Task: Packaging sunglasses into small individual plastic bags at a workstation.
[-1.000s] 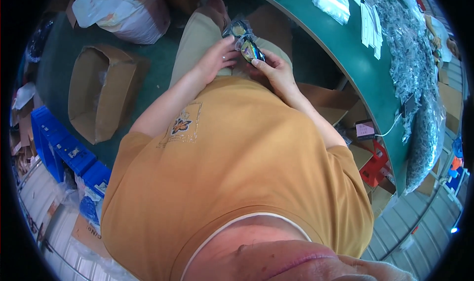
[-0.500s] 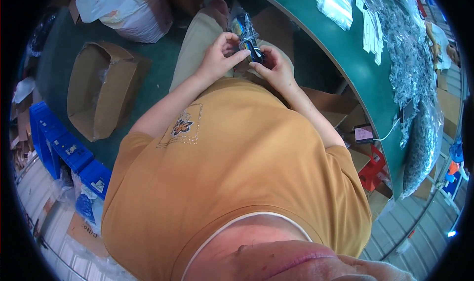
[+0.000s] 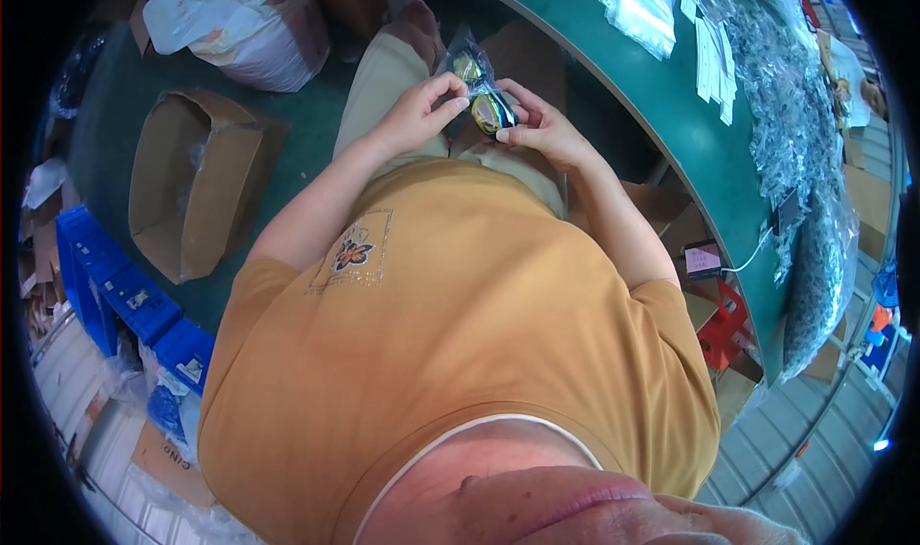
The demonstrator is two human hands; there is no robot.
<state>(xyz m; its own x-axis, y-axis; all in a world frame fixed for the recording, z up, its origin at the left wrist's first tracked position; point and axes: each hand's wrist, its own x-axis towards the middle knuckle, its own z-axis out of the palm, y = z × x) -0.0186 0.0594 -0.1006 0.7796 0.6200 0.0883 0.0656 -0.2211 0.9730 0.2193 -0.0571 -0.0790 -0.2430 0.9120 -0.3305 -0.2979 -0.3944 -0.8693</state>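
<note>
Over our lap, our left hand (image 3: 417, 114) and right hand (image 3: 541, 128) both pinch one small clear bag (image 3: 476, 85) holding a shiny round piece, fingertips pressed on its edges. To our left on the floor lie one open cardboard box (image 3: 196, 195), its inside not visible, and several blue crates (image 3: 125, 301). Farther off sits one white sack (image 3: 244, 23), while the green desk (image 3: 661, 104) to our right carries piles of clear bags (image 3: 795, 114).

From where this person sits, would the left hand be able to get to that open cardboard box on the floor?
Probably yes. The open cardboard box lies on the person's left with bare green floor between, but the left hand and right hand both hold a small shiny packet, so it must let go first.
</note>
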